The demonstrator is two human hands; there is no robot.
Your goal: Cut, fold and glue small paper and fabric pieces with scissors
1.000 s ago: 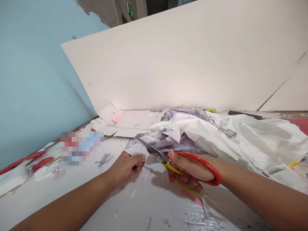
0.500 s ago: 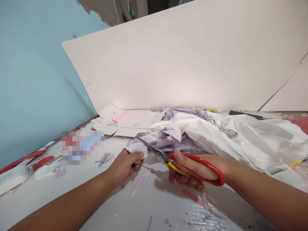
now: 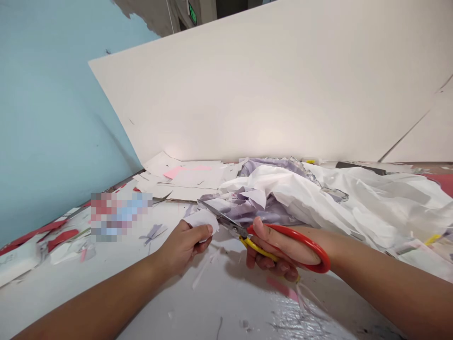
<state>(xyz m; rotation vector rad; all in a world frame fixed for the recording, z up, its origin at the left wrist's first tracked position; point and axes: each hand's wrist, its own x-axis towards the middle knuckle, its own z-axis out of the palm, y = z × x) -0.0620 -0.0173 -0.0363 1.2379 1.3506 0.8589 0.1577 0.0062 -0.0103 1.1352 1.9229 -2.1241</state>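
Between thumb and fingers, my left hand (image 3: 189, 244) pinches a small whitish piece (image 3: 203, 219), paper or fabric, which I cannot tell apart. My right hand (image 3: 279, 250) is wrapped round the handles of a pair of scissors (image 3: 233, 226), one handle red and one yellow. The blades point up and left, their metal passing right beside the edge of the whitish piece. Whether the blades are cutting into it is not plain. Behind the blades lies a crumpled heap of pale purple fabric (image 3: 244, 200).
A white plastic sheet (image 3: 293, 184) spreads over the right side. Flat white card pieces (image 3: 191, 182) with pink paper lie behind. Red scraps (image 3: 62, 240) and a purple scrap (image 3: 155, 232) are at left. A tall white board (image 3: 269, 85) stands at the back beside a blue wall (image 3: 53, 104).
The scissors and right hand have shifted very slightly left. The whitish piece shows a little more above my left thumb. Otherwise both hands keep their hold.
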